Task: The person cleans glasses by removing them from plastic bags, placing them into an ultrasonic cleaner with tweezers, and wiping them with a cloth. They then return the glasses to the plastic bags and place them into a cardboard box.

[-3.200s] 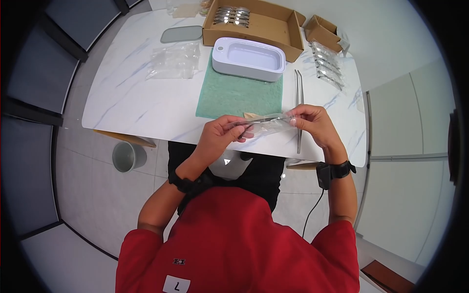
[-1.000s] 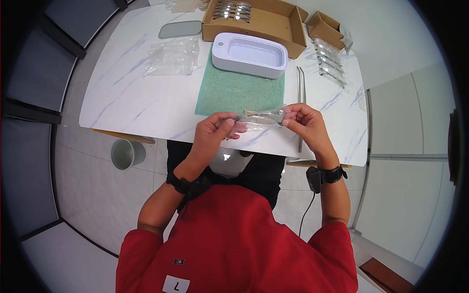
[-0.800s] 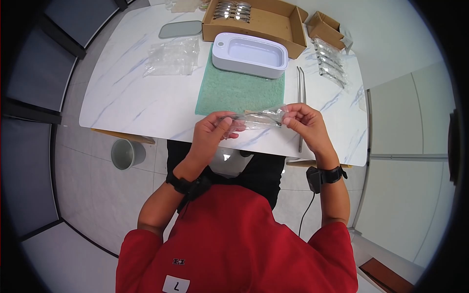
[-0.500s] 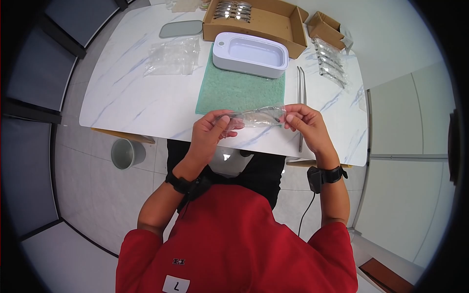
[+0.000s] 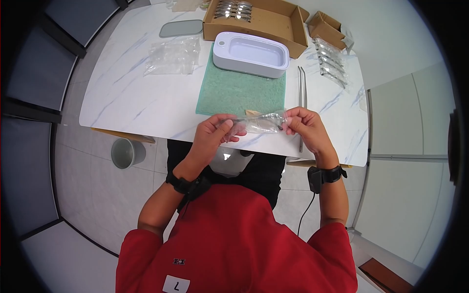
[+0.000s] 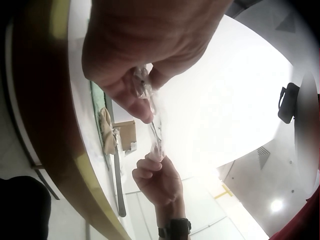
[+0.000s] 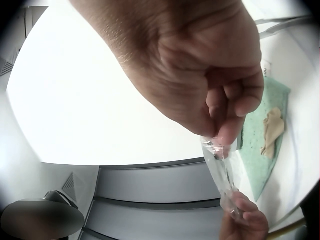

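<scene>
A clear plastic bag (image 5: 263,124) with a pair of dark-framed glasses inside is stretched between both hands, over the front part of the table. My left hand (image 5: 211,133) pinches one end between thumb and fingers. At the other end, my right hand (image 5: 309,128) pinches the bag's edge with thumb and fingertips. Through the plastic a thin dark temple arm shows, and the right wrist view has the crinkled bag (image 7: 220,167) running from one hand to the other. Just behind the bag, a beige cloth (image 5: 252,112) lies on the green towel (image 5: 234,93).
A white cleaner tub (image 5: 244,67) stands on the towel. Long tweezers (image 5: 301,142) lie at the right. Behind are a cardboard tray (image 5: 273,29) holding several glasses (image 5: 233,10) and a small box (image 5: 323,31). Bagged glasses (image 5: 331,63), flat plastic bags (image 5: 171,57) and a grey lid (image 5: 181,29) lie around.
Both hands keep hold of the bagged glasses. The bag rose slightly and covered the beige cloth half a second ago; now it sits lower and the cloth shows again.
</scene>
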Motion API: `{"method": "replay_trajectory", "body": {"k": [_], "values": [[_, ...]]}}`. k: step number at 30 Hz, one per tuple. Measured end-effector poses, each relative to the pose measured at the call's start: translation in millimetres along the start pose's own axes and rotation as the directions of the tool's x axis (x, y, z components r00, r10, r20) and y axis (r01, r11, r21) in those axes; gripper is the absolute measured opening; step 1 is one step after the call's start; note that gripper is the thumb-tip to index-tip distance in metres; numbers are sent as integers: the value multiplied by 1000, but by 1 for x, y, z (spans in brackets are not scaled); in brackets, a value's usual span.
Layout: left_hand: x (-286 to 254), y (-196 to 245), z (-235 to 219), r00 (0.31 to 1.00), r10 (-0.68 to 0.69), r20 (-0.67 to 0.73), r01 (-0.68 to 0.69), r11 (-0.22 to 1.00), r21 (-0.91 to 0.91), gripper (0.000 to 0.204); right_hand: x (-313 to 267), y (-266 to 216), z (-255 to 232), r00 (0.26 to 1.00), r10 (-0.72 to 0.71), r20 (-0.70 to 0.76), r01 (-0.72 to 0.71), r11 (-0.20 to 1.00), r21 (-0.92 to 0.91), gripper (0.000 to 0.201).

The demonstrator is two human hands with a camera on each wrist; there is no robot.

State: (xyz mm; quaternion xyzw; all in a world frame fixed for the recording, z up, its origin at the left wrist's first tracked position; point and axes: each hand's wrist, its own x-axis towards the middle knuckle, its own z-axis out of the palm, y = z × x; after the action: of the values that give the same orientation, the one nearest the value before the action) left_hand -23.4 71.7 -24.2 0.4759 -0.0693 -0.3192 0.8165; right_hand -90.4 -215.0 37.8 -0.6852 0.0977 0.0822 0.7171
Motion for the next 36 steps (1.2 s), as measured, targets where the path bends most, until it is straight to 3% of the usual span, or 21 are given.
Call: {"method": "replay_trajectory", "body": {"k": [16, 36], "values": [[0, -2, -1, 998, -47, 51, 45, 998, 34, 27, 1, 7, -1, 1000, 5, -1, -5, 1000, 27, 18], [1, -5, 0, 998, -59, 14, 59, 997, 40, 29, 3, 18, 1, 999, 27, -19, -25, 996, 84, 21]]}}
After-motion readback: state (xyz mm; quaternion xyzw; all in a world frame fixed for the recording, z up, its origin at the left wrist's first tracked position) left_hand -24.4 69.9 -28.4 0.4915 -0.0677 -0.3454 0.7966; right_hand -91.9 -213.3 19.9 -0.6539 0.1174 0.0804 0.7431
